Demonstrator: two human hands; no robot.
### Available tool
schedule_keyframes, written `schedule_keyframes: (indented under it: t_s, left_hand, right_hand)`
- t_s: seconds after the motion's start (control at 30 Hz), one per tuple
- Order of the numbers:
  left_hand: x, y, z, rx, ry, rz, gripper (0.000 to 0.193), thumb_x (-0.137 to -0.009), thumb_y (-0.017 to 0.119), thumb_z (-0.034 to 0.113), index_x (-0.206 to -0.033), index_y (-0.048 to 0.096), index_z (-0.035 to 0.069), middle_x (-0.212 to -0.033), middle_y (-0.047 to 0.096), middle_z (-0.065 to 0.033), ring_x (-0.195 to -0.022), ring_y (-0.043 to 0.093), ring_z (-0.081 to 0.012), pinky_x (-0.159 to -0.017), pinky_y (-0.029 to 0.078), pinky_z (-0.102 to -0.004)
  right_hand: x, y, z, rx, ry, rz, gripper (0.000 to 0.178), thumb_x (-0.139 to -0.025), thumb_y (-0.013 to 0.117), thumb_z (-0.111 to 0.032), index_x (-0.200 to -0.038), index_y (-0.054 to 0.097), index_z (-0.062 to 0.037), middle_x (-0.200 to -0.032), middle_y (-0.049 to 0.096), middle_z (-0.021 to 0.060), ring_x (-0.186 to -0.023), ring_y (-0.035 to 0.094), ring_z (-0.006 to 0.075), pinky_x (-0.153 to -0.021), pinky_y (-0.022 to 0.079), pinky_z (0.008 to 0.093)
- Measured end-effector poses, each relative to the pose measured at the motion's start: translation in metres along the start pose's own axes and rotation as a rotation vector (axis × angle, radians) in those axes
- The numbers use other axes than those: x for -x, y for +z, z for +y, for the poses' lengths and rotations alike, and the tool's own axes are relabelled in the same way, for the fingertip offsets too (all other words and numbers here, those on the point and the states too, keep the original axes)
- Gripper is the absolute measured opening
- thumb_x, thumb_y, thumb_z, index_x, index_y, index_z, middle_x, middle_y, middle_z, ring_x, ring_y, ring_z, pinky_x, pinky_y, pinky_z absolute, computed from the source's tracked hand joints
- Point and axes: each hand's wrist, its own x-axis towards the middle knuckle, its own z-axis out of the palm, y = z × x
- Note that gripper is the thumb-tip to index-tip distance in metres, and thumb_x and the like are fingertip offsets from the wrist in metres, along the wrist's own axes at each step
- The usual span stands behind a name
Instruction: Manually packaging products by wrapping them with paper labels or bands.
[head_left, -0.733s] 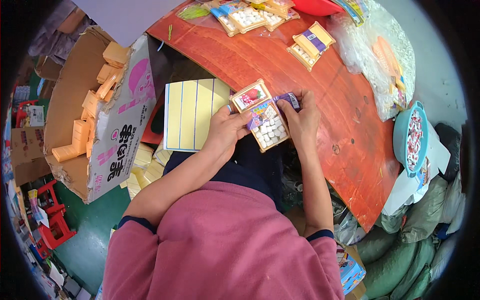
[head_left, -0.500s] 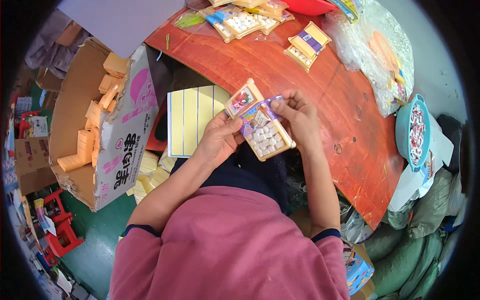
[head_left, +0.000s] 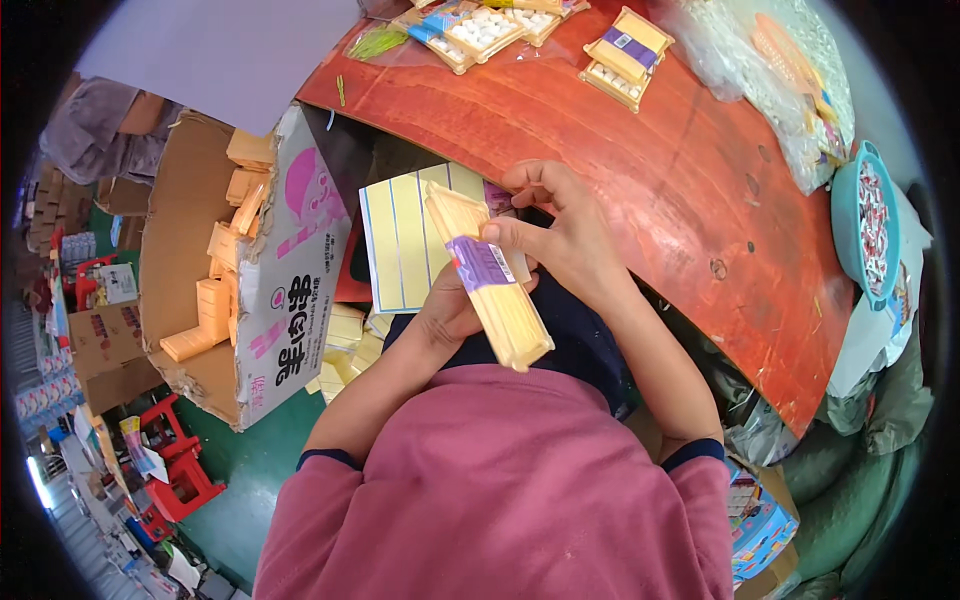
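Observation:
In front of my body, a slim yellow plastic candy tray is tilted with its ribbed back facing up. A purple paper band wraps its middle. My left hand is closed round the tray from below and behind, its fingers mostly hidden. My right hand pinches at the band's upper edge, the thumb lying against the purple label and the forefinger curled above it. Behind the tray is a pale yellow sheet with thin dark stripes.
The red-brown table curves ahead and right, bearing several white-filled trays, two stacked trays and clear plastic bags. At right is a teal basket of small wrapped pieces. An open carton of orange pieces stands left; red stools lie beyond.
The tray has been turned over: its white sweets faced up before, and now its ribbed back does. Both hands have come slightly nearer my body, and the view has shifted.

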Motion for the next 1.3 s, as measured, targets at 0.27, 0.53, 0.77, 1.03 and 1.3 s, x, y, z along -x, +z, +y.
schedule_keyframes:
  t_s: [0.27, 0.53, 0.77, 1.03, 1.3]
  left_hand:
    - [0.005, 0.009, 0.013, 0.382, -0.172, -0.332, 0.026, -0.089, 0.056, 0.024, -0.108, 0.05, 0.007, -0.107, 0.061, -0.0169, -0.106, 0.058, -0.0323, -0.089, 0.05, -0.0482]
    - [0.015, 0.012, 0.008, 0.467, -0.189, -0.149, 0.023, -0.091, 0.053, 0.024, -0.107, 0.051, 0.008, -0.114, 0.059, -0.0156, -0.101, 0.06, -0.0327, -0.088, 0.051, -0.0432]
    - [0.013, 0.015, 0.01, -0.085, -0.021, -0.09, 0.02, -0.086, 0.061, 0.025, -0.098, 0.055, 0.011, -0.105, 0.062, -0.007, -0.096, 0.061, -0.0187, -0.075, 0.052, -0.0308]
    - [0.004, 0.013, 0.006, 0.068, 0.04, -0.284, 0.017, -0.086, 0.062, 0.017, -0.101, 0.057, 0.01, -0.108, 0.063, -0.008, -0.097, 0.062, -0.0212, -0.08, 0.054, -0.0312]
    - [0.018, 0.023, 0.007, 0.18, -0.036, -0.179, 0.018, -0.087, 0.059, 0.017, -0.103, 0.052, 0.013, -0.132, 0.044, -0.0104, -0.118, 0.047, -0.0229, -0.096, 0.045, -0.0364]
  right_hand:
    - [0.02, -0.019, -0.014, -0.44, 0.115, 0.029, 0.016, -0.089, 0.059, -0.017, -0.096, 0.062, -0.0025, -0.093, 0.063, 0.0047, -0.083, 0.058, 0.0078, -0.065, 0.045, 0.0202]
    - [0.053, -0.01, -0.011, -0.006, -0.289, 0.076, 0.011, -0.084, 0.062, -0.007, -0.092, 0.065, 0.0003, -0.1, 0.061, 0.0124, -0.094, 0.059, 0.0213, -0.08, 0.047, 0.0304]
    - [0.059, -0.01, -0.021, 0.119, -0.326, 0.203, 0.015, -0.076, 0.068, -0.005, -0.091, 0.065, -0.0009, -0.097, 0.06, 0.012, -0.09, 0.059, 0.0223, -0.078, 0.046, 0.0292]
    - [0.058, 0.007, -0.015, 0.204, -0.409, 0.229, 0.016, -0.071, 0.07, -0.002, -0.086, 0.065, -0.001, -0.09, 0.06, 0.0101, -0.082, 0.058, 0.0208, -0.071, 0.045, 0.0289]
    - [0.056, 0.014, -0.011, 0.214, -0.459, 0.217, 0.011, -0.071, 0.069, 0.0, -0.081, 0.065, 0.0001, -0.085, 0.06, 0.01, -0.078, 0.059, 0.0209, -0.069, 0.046, 0.028]
